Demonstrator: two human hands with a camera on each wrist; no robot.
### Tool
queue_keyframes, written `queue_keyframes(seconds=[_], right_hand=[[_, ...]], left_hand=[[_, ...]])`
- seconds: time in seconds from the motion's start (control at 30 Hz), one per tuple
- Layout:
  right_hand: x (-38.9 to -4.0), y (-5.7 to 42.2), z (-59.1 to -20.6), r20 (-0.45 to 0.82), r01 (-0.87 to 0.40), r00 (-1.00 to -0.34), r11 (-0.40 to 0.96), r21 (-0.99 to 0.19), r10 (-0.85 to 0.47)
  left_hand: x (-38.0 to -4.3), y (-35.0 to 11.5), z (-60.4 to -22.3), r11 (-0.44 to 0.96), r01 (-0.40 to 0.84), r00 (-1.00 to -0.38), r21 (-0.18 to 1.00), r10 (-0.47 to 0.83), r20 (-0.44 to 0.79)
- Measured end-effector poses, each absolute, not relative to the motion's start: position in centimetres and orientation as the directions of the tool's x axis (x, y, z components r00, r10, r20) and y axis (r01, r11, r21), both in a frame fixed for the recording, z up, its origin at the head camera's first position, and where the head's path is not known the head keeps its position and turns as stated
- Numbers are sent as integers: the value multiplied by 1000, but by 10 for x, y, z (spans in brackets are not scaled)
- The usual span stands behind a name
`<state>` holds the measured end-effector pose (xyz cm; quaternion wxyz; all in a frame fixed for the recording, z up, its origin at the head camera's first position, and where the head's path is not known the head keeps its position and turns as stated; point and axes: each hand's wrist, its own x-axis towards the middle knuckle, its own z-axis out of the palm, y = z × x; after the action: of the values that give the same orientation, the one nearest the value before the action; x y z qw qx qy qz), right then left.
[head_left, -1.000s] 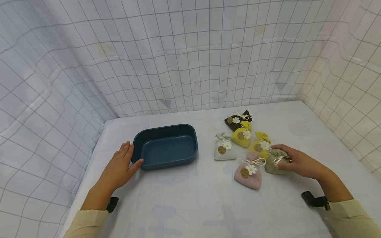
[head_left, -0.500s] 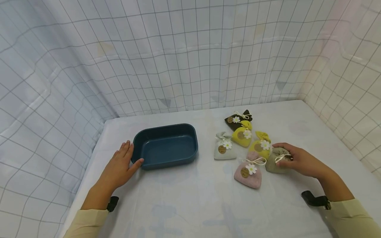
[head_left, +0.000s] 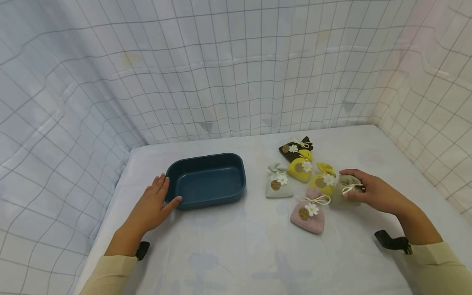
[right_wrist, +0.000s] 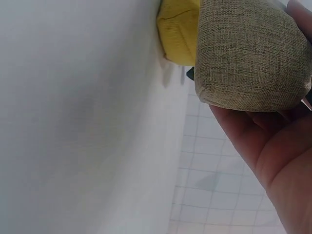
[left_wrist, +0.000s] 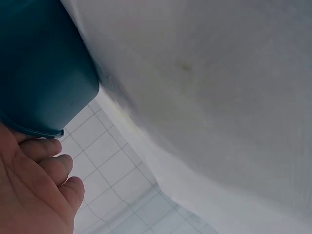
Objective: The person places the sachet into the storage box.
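My right hand (head_left: 376, 193) grips a beige-brown drawstring pouch (head_left: 346, 192) with a white bow, thumb on the near side and fingers over the far side. In the right wrist view the pouch (right_wrist: 251, 58) is held off the white tabletop, a yellow pouch (right_wrist: 178, 31) just behind it. My left hand (head_left: 147, 207) rests against the left end of a dark blue rectangular basin (head_left: 210, 201), fingers extended and thumb at its near corner. The left wrist view shows those fingers (left_wrist: 53, 163) at the basin's (left_wrist: 48, 73) rim; nothing is gripped there.
Left of the held pouch lie a pink pouch (head_left: 307, 219), a yellow pouch (head_left: 320, 185), another yellow pouch (head_left: 299, 170), a pale grey pouch (head_left: 279, 188) and a dark brown pouch (head_left: 291, 155). Grid-patterned curtains (head_left: 236, 82) enclose the table's back and sides.
My right hand has lifted the beige-brown pouch slightly off the table, upward in the head view. The left hand and basin stay practically where they were.
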<state>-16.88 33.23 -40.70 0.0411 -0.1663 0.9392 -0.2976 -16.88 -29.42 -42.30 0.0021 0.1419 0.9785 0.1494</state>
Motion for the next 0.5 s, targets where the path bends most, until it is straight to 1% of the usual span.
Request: queue_keyframes(seconds=[0.2,0.5], right_hand=[[-175,328,-394,45,-317,-933,756,-573,-357],[-189,317,-374,59,-352,-917,731,-585,-394]], left_hand=[[-170,-294,-425,918,272,-961,290,273,39],[-169,-289,-422,931,270,-962,244,270,37]])
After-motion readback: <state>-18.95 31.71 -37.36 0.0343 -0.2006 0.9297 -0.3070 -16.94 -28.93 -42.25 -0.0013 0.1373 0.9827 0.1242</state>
